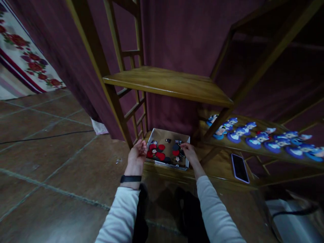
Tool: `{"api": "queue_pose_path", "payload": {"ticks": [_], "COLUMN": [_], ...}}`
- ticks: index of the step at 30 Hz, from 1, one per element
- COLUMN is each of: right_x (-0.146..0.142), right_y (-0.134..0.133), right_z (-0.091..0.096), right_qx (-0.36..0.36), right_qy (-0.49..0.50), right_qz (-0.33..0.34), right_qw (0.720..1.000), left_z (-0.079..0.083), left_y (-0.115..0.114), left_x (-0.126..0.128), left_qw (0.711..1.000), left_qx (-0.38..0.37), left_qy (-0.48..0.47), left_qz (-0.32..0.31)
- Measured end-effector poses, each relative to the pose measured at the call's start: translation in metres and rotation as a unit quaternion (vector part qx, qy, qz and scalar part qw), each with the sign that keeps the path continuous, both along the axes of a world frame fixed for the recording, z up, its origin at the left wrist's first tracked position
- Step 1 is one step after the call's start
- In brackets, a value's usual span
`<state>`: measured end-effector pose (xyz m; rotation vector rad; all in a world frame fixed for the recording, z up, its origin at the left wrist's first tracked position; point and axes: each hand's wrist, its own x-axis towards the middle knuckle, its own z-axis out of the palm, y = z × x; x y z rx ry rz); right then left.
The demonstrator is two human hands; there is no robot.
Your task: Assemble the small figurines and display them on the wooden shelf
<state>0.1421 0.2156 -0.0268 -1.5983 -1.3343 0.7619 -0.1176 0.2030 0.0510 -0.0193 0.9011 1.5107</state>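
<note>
Your L hand (138, 152) is at the box's L side, palm turned up & inward, fingers loosely bent, half open, w/ nothing visible in it; a dark wristband (131, 179) sits below it, just above your white sleeve. Your R hand (189, 151) reaches over the box's R side, fingers bent & close together, tips by the dark pieces there; can't tell if they've got hold of one, too small & dim. The box (172, 133), white outside w/ brown inside, sits on the low board (215, 165) btwn your hands, open at top. In it, L half: red pieces (160, 156) bunched together, some w/ small figures on. R half: dark pieces (175, 147) mixed w/ a bit of red, near your R fingertips. One small black piece (168, 140) lies apart, toward the far wall. To the R of the box, a phone (240, 168) lies on the same board, screen dark, pale purple edge. Farther R, a side shelf (243, 147) carries blue & white figurines (238, 133) in rough rows. An upper shelf (167, 81), bare wood, spans above & beyond the box; purple curtain (172, 33) hangs behind. Far L: floral cloth (34, 64), plus a black cable (50, 137) across the tiled floor (63, 189), & a white paper (99, 127) by the curtain's foot. Your dark shoes are near, below the box, poorly lit.
</note>
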Motion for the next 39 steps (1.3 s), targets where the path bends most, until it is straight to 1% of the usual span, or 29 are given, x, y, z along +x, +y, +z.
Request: {"api": "queue_pose_path", "payload": {"ticks": [2, 4, 7, 10, 14, 17, 19, 21, 26, 29, 31, 34, 39], "right_x": [-0.006, -0.016, -0.041, -0.071, -0.107, -0.123, -0.127, -0.125, -0.103, -0.086, -0.08, -0.085, -0.118], "right_y": [0.009, 0.016, 0.022, 0.027, 0.028, 0.026, 0.024, 0.023, 0.029, 0.035, 0.039, 0.049, 0.073], "right_z": [-0.005, -0.009, -0.009, -0.008, -0.009, -0.011, -0.012, -0.013, -0.012, -0.009, -0.006, -0.003, -0.007], "right_qx": [-0.01, -0.015, -0.012, 0.008, 0.022, 0.048, 0.062, 0.057, 0.006, -0.021, -0.03, -0.028, -0.022], "right_qy": [-0.038, -0.08, -0.144, -0.193, -0.218, -0.223, -0.232, -0.245, -0.264, -0.278, -0.281, -0.276, -0.277], "right_qz": [-0.002, 0.015, 0.095, 0.172, 0.221, 0.25, 0.275, 0.282, 0.236, 0.201, 0.185, 0.19, 0.228], "right_qw": [0.999, 0.997, 0.985, 0.966, 0.95, 0.941, 0.931, 0.926, 0.935, 0.939, 0.941, 0.942, 0.933], "left_z": [0.001, 0.0, -0.001, -0.001, 0.001, 0.001, 0.0, 0.0, 0.002, 0.003, 0.003, 0.002, 0.003], "left_y": [0.006, 0.011, 0.016, 0.017, 0.015, 0.014, 0.014, 0.014, 0.013, 0.012, 0.011, 0.012, 0.016], "left_x": [-0.005, -0.009, -0.015, -0.02, -0.024, -0.024, -0.024, -0.024, -0.025, -0.026, -0.026, -0.024, -0.023], "left_qw": [1.0, 1.0, 0.998, 0.997, 0.997, 0.997, 0.996, 0.996, 0.995, 0.994, 0.995, 0.995, 0.995], "left_qx": [0.017, 0.014, 0.006, 0.021, 0.025, 0.032, 0.033, 0.025, 0.026, 0.03, 0.031, 0.034, 0.025], "left_qy": [0.001, -0.01, -0.032, -0.037, -0.042, -0.048, -0.051, -0.058, -0.077, -0.08, -0.081, -0.078, -0.077], "left_qz": [-0.004, -0.024, -0.056, -0.059, -0.057, -0.059, -0.059, -0.061, -0.062, -0.061, -0.059, -0.056, -0.064]}}
